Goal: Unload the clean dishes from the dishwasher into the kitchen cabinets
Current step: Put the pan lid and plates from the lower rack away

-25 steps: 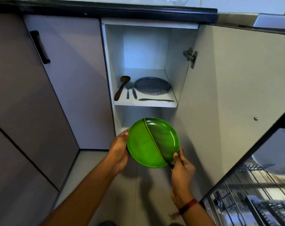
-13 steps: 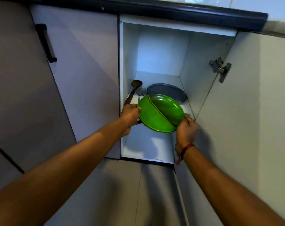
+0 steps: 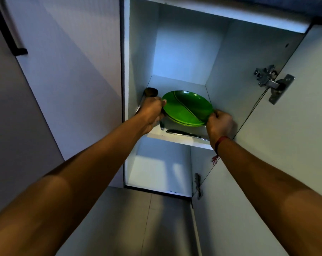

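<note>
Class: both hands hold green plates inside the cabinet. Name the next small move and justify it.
Probably ease the green plates down flat onto the shelf. The left hand and right hand each keep a grip on opposite rims, and the plates are already over the shelf, behind the knife and beside the wooden spoon.

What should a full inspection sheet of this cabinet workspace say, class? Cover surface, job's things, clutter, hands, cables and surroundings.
Surface: white upper shelf inside the open cabinet.
Job's things: green plates, seemingly two stacked, over the shelf; contact unclear.
Clutter: wooden spoon at the left wall; knife along the shelf's front.
Hands: left hand grips the plates' left rim; right hand pinches the right rim.
Cables: nothing seen.
Surroundings: open door with hinge on the right; closed door with black handle on the left.
</note>
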`<state>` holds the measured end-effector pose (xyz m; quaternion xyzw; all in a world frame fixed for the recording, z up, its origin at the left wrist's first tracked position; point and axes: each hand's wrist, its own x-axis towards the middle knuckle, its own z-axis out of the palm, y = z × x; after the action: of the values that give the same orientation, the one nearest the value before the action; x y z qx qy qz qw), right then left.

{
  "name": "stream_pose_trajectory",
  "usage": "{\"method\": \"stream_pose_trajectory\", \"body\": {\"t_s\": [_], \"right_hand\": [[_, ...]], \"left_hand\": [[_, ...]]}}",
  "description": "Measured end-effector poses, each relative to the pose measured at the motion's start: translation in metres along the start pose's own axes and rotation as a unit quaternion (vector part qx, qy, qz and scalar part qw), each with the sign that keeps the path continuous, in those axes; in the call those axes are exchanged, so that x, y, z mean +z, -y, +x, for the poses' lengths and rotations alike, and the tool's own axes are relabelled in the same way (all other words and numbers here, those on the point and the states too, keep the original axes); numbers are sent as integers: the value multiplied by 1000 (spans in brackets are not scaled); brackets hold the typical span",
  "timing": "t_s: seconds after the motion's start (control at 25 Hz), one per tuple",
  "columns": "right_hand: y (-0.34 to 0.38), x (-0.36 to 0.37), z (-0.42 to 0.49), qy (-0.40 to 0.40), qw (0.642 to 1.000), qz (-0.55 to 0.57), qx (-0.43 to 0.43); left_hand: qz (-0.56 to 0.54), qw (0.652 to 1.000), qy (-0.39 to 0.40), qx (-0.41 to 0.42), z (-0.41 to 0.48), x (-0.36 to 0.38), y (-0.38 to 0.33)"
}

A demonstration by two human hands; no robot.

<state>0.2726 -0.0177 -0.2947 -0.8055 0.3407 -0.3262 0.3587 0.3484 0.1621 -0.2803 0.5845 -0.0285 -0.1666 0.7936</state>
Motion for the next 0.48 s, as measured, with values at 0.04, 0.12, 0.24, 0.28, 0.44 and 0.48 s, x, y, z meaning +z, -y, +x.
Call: {"method": "stream_pose_trajectory", "body": {"t_s": [0.04, 0.12, 0.24, 0.28, 0.44, 0.48], "right_hand": [[-4, 4, 9, 2, 1000, -8, 5], [-10, 10, 24, 8, 1000, -11, 16], [-18, 19, 44, 13, 1000, -9, 4], [-19, 22, 50, 18, 1000, -17, -4], [-16, 31, 64, 30, 997, -71, -23], [-14, 33, 67, 28, 996, -86, -22]], "left_hand": [[-12, 1000, 18, -12, 6, 4, 3], [-11, 997, 62, -33, 12, 10, 7], [22, 996, 76, -36, 25, 15, 9], [37, 996, 70, -30, 32, 16, 10], [87, 994, 56, -27, 51, 19, 7], [96, 994, 53, -31, 55, 21, 5]]}}
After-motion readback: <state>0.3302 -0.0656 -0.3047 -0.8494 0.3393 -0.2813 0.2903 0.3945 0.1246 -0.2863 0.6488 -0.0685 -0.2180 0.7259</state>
